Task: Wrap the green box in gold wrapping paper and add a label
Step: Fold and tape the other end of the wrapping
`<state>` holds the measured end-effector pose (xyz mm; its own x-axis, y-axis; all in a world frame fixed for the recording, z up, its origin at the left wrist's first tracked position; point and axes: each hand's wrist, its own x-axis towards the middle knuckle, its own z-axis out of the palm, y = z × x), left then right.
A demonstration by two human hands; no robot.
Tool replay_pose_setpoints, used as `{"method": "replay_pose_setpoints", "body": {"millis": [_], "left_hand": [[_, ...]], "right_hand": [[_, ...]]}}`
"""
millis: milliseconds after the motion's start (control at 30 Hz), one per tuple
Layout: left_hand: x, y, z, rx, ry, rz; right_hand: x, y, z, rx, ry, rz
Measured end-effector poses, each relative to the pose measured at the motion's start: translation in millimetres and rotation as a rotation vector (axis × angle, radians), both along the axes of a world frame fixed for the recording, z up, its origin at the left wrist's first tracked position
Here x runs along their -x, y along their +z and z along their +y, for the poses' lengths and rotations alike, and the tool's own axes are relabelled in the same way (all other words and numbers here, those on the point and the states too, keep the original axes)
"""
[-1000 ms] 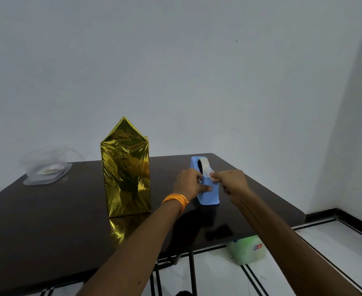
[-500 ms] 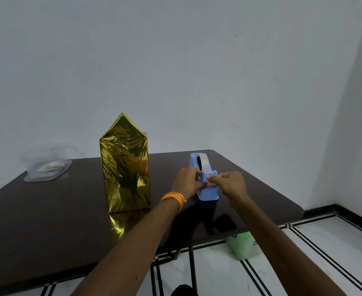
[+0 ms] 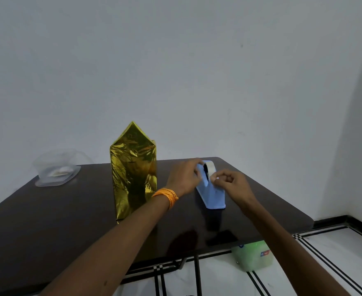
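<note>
A: Now, where does the gold-wrapped box [image 3: 133, 174] stand?
B: Upright on the bench [image 3: 47, 221], left of the blue tape dispenser [image 3: 213, 197]. Your left grip [image 3: 184, 177] curls round the dispenser; your right grip [image 3: 232, 184] pinches the tape end [image 3: 215, 178].

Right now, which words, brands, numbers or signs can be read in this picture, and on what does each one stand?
No text can be read.
On the green tub under the table: a small red and blue sticker, too blurred to read.
On the gold box, the tape dispenser and the clear container: no text shows.
</note>
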<state>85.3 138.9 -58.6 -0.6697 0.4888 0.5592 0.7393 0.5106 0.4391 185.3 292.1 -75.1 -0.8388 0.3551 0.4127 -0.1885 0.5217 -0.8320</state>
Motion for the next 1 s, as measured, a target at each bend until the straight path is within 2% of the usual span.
{"method": "replay_pose_setpoints", "body": {"millis": [200, 467, 533, 600, 667, 767, 867, 1000], "left_hand": [[-24.2, 78.8, -41.7, -0.306, -0.009, 0.181], [-20.2, 137.4, -132.4, -0.483, 0.023, 0.256], [-12.5, 137.4, -155.9, -0.527, 0.069, 0.257], [-2.4, 129.7, -176.2, -0.577, 0.074, 0.161], [7.5, 117.0, -190.4, -0.59, 0.06, -0.015], [18.4, 94.0, -201.7, -0.509, -0.005, -0.217], [24.2, 75.0, -203.5, -0.38, -0.06, -0.267], [25.5, 66.4, -199.2, -0.439, -0.086, -0.345]], "right_hand": [[14.3, 41.3, -34.9, -0.073, 0.178, 0.064], [40.4, 82.0, -82.6, -0.191, 0.386, 0.17], [47.1, 91.0, -95.3, -0.201, 0.355, 0.254], [52.7, 98.1, -107.1, -0.158, 0.355, 0.319], [55.6, 105.4, -117.8, -0.103, 0.392, 0.341], [61.9, 113.1, -130.1, -0.049, 0.432, 0.345], [69.7, 118.1, -140.3, -0.051, 0.451, 0.345], [81.1, 125.2, -154.9, -0.076, 0.433, 0.354]]}}
